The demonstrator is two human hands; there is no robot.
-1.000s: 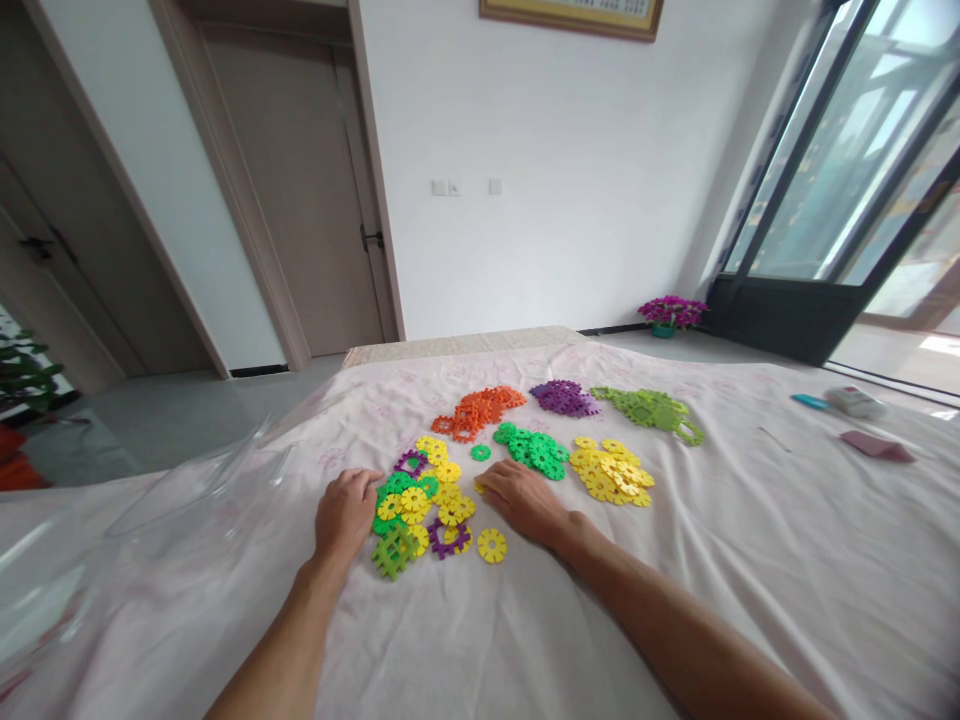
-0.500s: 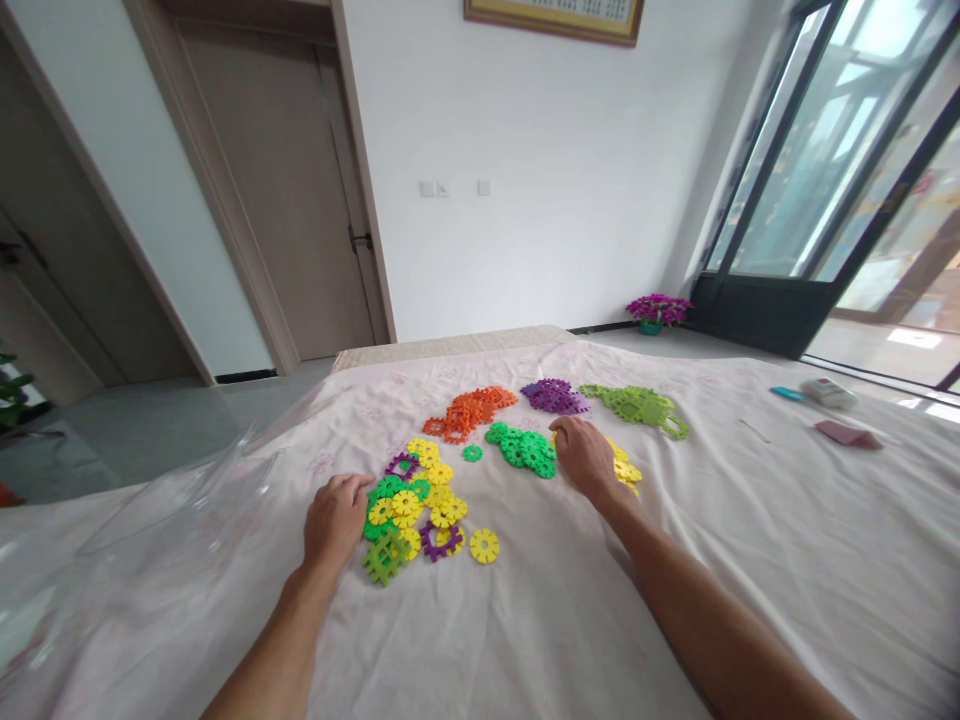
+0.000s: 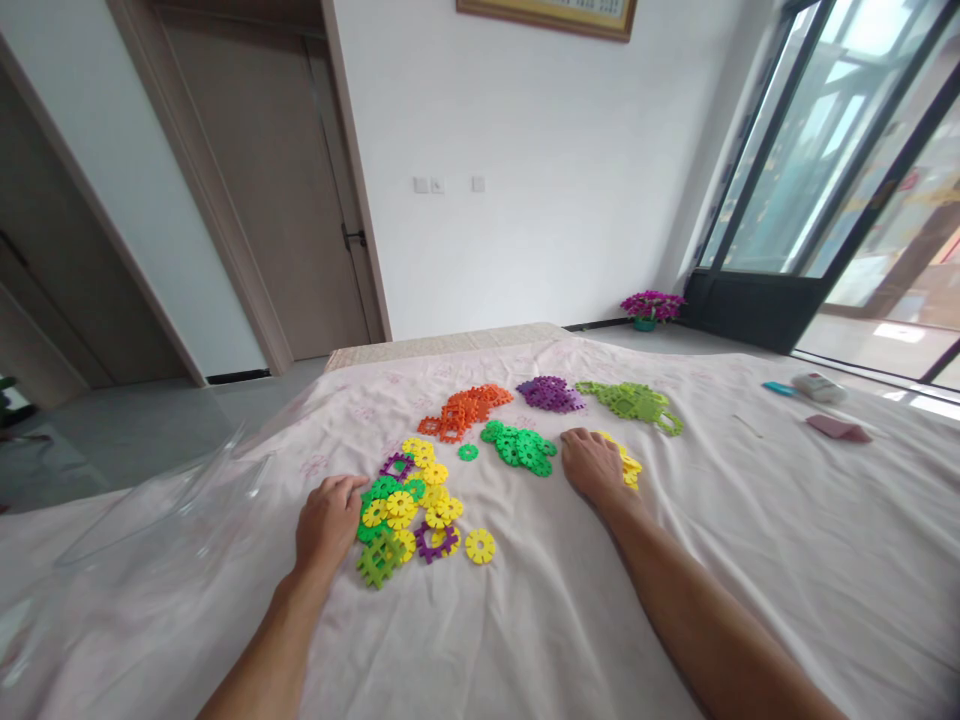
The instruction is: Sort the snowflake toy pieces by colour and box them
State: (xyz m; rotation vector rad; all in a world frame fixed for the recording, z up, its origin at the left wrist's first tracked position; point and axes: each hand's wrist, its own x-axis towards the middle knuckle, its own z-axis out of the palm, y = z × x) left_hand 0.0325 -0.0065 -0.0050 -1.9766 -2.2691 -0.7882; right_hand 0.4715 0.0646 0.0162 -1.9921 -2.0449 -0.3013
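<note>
Cloth (image 3: 540, 620), pale, creased and faintly patterned in pink, spreads across the whole foreground and carries all the coloured pieces. Behind it stand a white wall (image 3: 555, 130), a dark-framed glass door (image 3: 795, 150) on the right and a brown door (image 3: 262, 180) on the left. A sheet of clear plastic (image 3: 165, 510) lies at the left of the cloth.

The mixed pile (image 3: 409, 513) sits near the middle: yellow and green discs with purple and light green square pieces, some overlapping. The left hand (image 3: 328, 525) rests at its left edge, palm down, fingers loosely bent; whether it pinches a piece cannot be told. The right hand (image 3: 595, 462) lies palm down over the left part of the yellow heap (image 3: 628, 468), fingers curled, its grip hidden.

Farther back run the orange heap (image 3: 469, 408), the purple heap (image 3: 551, 393) and the light green heap (image 3: 636, 402), left to right. The green heap (image 3: 519, 448) lies just left of the right hand.

Smaller still, a yellow disc (image 3: 471, 548) lies alone right of the mixed pile, and a green disc (image 3: 463, 453) between that pile and the green heap.
</note>
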